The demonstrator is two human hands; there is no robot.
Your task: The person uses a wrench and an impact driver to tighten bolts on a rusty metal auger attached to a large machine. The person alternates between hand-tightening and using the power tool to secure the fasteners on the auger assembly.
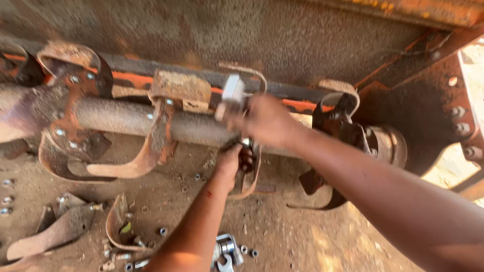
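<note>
Head view, looking down under a rusted tiller housing (282, 35). A horizontal rotor shaft (121, 118) runs across the frame, caked in dried soil, with curved blades bolted to flanges along its length. The right hand (267, 121) is raised at the shaft's upper side; its grip is closed around a light-coloured metal tool (232, 95), blurred, so its kind cannot be told. The tool's head sits just above the shaft, near a rusted bracket (181, 90). The left hand (233, 161) reaches up from below, at the underside of the shaft directly beneath the right hand; its grip is curled shut around something small and dark, which cannot be identified from this angle. A curved blade (252, 176) hangs from the shaft just beside the left hand, touching or nearly touching it. To the left, 1 large blade (136, 163) sweeps under the shaft from its flange. On the dirt floor (312, 236) lie loose removed blades (55, 229), scattered nuts (163, 231) and bolts, and a socket tool (227, 249) near the left forearm. An orange frame bar (131, 78) runs behind the shaft.
</note>
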